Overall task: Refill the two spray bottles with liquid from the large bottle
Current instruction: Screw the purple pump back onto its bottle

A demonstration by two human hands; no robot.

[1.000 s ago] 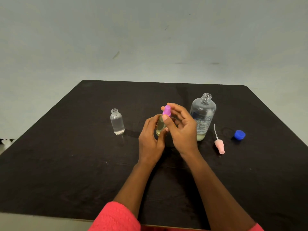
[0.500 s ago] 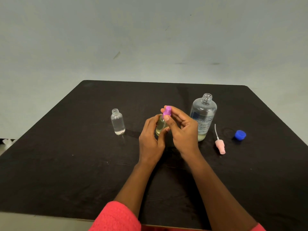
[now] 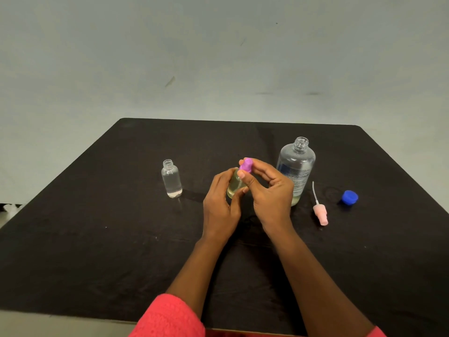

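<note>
My left hand (image 3: pixel 220 205) grips a small spray bottle (image 3: pixel 234 184) holding pale yellow liquid, upright on the black table (image 3: pixel 97 239). My right hand (image 3: pixel 269 193) pinches the purple spray cap (image 3: pixel 246 164) sitting on that bottle's neck. A second small clear bottle (image 3: pixel 171 178) stands uncapped to the left, with a little liquid at its bottom. The large clear bottle (image 3: pixel 297 166) stands open just behind my right hand, a low layer of liquid inside.
A pink spray head (image 3: pixel 320 212) with its white dip tube lies on the table to the right of the large bottle. A blue cap (image 3: pixel 349 197) rests further right. A grey wall rises behind the table.
My right fingers have shifted slightly around the purple cap, as if turning it. The bottles and loose caps have stayed where they were.
</note>
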